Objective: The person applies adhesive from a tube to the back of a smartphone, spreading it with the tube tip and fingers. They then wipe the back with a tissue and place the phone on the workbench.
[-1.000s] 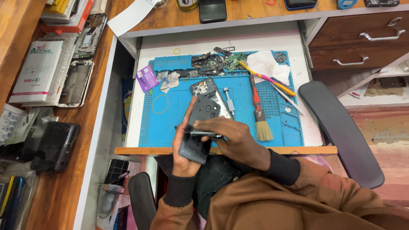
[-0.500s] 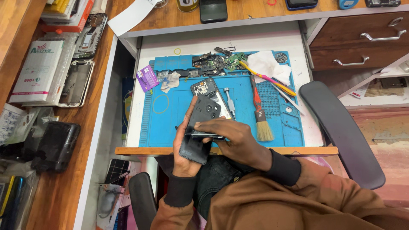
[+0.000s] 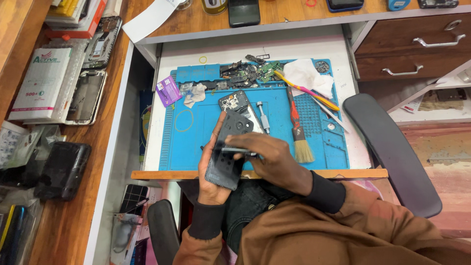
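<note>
Phone shell (image 3: 226,152), tool tip hidden under right hand (image 3: 272,162)

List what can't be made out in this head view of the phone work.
- Tip of the thin tool: the right hand covers the far end, so its kind is unclear.
- Lower edge of the dark phone back: wrapped by the left hand.
- Small loose parts at the top of the blue mat: too small to name.
- Phone on the desk: cut off by the top edge.
</note>
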